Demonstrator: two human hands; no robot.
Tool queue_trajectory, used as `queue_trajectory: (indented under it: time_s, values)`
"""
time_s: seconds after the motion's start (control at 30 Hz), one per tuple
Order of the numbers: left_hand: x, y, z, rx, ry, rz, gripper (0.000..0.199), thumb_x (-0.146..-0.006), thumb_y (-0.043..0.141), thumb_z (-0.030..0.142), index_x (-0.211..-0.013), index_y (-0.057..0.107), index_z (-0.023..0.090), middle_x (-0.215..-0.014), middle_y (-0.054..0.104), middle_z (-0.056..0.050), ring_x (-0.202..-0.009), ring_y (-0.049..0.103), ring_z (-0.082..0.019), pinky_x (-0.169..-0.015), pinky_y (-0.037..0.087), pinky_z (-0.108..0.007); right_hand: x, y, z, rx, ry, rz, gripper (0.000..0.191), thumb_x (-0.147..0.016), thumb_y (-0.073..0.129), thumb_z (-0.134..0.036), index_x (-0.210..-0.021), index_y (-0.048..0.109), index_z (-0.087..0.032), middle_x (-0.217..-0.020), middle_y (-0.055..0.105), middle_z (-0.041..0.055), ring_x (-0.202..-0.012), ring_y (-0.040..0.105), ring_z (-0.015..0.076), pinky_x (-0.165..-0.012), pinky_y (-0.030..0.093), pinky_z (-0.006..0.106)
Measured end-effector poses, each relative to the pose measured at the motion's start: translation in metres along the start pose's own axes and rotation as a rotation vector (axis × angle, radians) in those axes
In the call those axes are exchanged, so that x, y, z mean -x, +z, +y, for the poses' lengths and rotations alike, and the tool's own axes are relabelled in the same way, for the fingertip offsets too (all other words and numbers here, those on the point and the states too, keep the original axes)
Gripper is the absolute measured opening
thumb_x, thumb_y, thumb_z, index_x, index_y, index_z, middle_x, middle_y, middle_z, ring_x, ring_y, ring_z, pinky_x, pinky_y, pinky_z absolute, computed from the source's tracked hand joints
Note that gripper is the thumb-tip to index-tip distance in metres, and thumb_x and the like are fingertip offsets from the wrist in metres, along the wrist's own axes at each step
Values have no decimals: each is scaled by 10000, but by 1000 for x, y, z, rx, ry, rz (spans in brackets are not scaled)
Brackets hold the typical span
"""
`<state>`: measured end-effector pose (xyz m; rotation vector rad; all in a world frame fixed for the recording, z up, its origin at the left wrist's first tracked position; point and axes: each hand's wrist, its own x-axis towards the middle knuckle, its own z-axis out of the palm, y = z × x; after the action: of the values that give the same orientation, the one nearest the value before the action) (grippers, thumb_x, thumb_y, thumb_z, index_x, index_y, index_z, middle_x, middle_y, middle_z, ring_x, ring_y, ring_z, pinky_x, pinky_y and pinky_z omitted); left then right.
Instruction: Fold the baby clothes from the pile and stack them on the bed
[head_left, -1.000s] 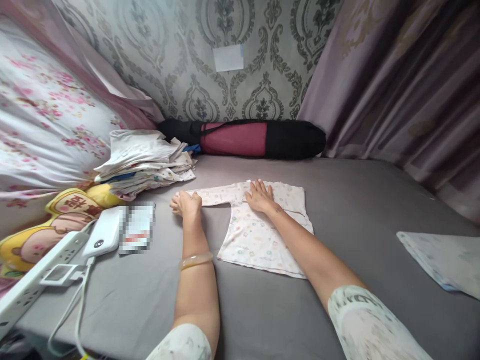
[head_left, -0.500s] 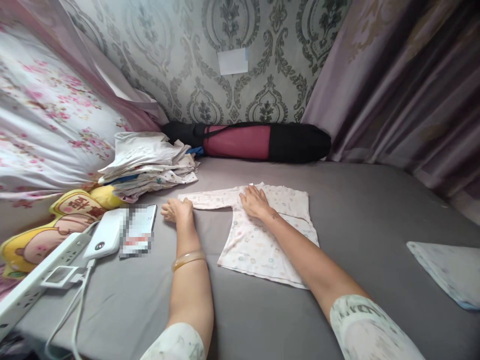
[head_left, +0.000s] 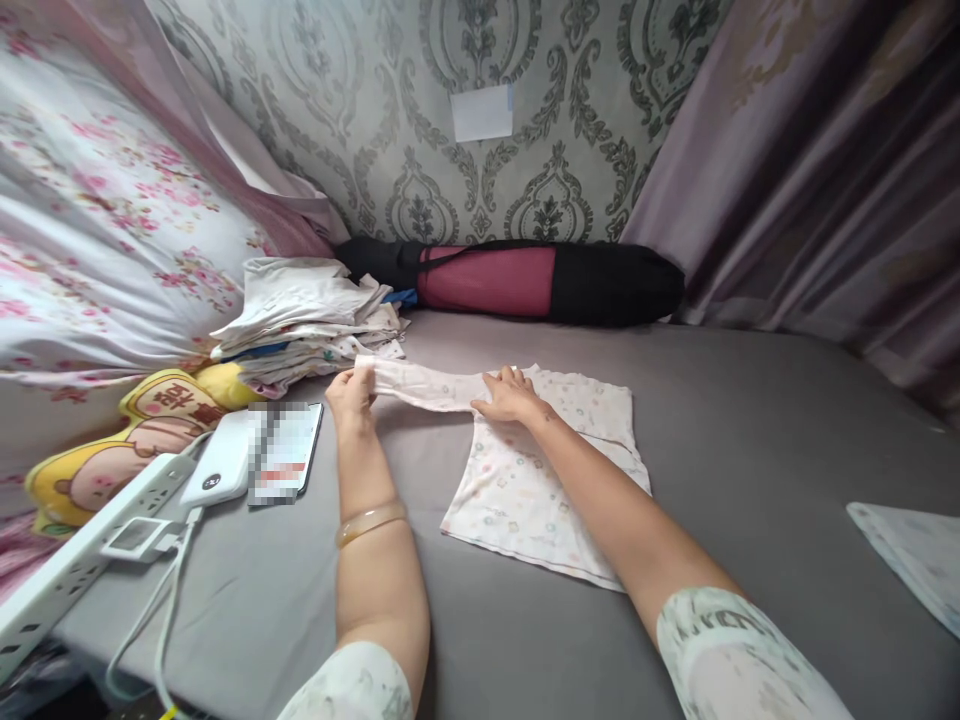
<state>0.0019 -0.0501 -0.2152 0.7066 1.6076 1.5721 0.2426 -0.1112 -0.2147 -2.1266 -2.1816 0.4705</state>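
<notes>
evidently half folded: shirt (head_left: 510, 490) with one sleeve (head_left: 427, 388) out

the shirt is laid flat on the bed (head_left: 750, 430), its hem turned toward the viewer. along its right side no sleeve is seen jutting out; judging by the crease (head_left: 611, 441) run across the body, that side has probably been tucked in already. at the shirt's left, the sleeve is stretched straight out and seems to be raised slightly off the bed. it is not yet folded over the body, so roughly half may be judged done.

the cuff (head_left: 365, 364) is pinched by the left hand (head_left: 349, 400), its fingers closed on the cloth. the sleeve's inner end is covered by the right hand (head_left: 514, 398), set with bent fingers at the shirt's shoulder; whether cloth is gripped there or only pressed cannot be told.

clothes are stacked in a pile (head_left: 315, 300) behind and left of the shirt, and a bag (head_left: 487, 280) is set behind it. well to its right, a cloth (head_left: 911, 560) is cut off by the frame edge.

part of the shirt's right half is hidden by the right forearm (head_left: 615, 490), and its neckline cannot be made out. left of the shirt, the phone (head_left: 304, 440) is partly masked by blurred blocks. the small print cannot be read.
</notes>
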Motion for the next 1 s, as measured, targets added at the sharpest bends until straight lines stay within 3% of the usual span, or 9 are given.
queue_trajectory:
  time_s: [0.13,0.3,0.43,0.5,0.57,0.7,0.8,0.9,1.0]
  values:
    - [14,3,20,353,-119,-233,148,-640,633,203,-771,564,200,-749,647,16,-771,648,-147,-693,535,-267,-3,-4,-3,6,22,-61,821,-809,491,-715,-1466,413,-228,-1443,392,175,-1337,328,374,-1058,274,457]
    - [33,17,34,424,-122,-373,131,-710,652,266,-800,586,199,-752,675,-6,-807,674,-172,-705,552,-298,-3,0,-9,-5,51,-35,940,-745,504,-802,-1487,376,-239,-1477,375,173,-1353,320,369,-1083,242,473]
    - [47,33,40,414,-34,-437,200,-711,683,328,-813,572,197,-750,653,10,-770,662,-149,-686,530,-259,-4,-5,-7,-61,60,-52,987,-728,535,-804,-1511,343,-233,-1542,295,188,-1410,247,394,-1109,208,519]
    - [55,41,41,375,22,-444,249,-695,702,365,-799,555,193,-722,623,27,-719,643,-131,-659,509,-239,-2,-15,2,-207,58,-77,1005,-739,527,-805,-1532,298,-232,-1573,253,181,-1430,227,386,-1120,217,515]
    - [63,48,40,322,56,-435,271,-693,704,385,-787,549,184,-687,592,39,-663,610,-113,-634,486,-224,4,-26,14,-431,61,-54,922,-796,509,-760,-1525,312,-231,-1574,278,157,-1406,312,343,-1105,297,457]
    - [82,67,33,213,107,-441,247,-730,673,380,-780,553,169,-651,557,46,-613,551,-97,-609,454,-208,29,-38,43,-994,122,95,584,-966,369,-580,-1365,504,-176,-1424,510,139,-1130,608,231,-922,499,334]
    - [102,87,24,143,196,-510,238,-779,636,391,-791,561,165,-656,554,36,-616,537,-103,-614,441,-213,52,-31,62,-1376,270,78,561,-1013,225,-511,-1275,533,-121,-1284,609,180,-1019,667,209,-851,540,331]
    - [128,104,11,47,326,-597,212,-838,583,377,-803,567,168,-680,561,19,-642,536,-113,-636,429,-222,71,-21,77,-1550,364,36,576,-1018,147,-473,-1232,526,-95,-1236,626,221,-1022,674,220,-856,543,362]
    - [158,115,-4,-90,454,-678,202,-884,538,362,-813,573,176,-695,567,11,-665,539,-122,-656,425,-236,81,-12,86,-1539,368,47,622,-1010,72,-473,-1233,506,-87,-1253,610,240,-1056,666,232,-868,541,387]
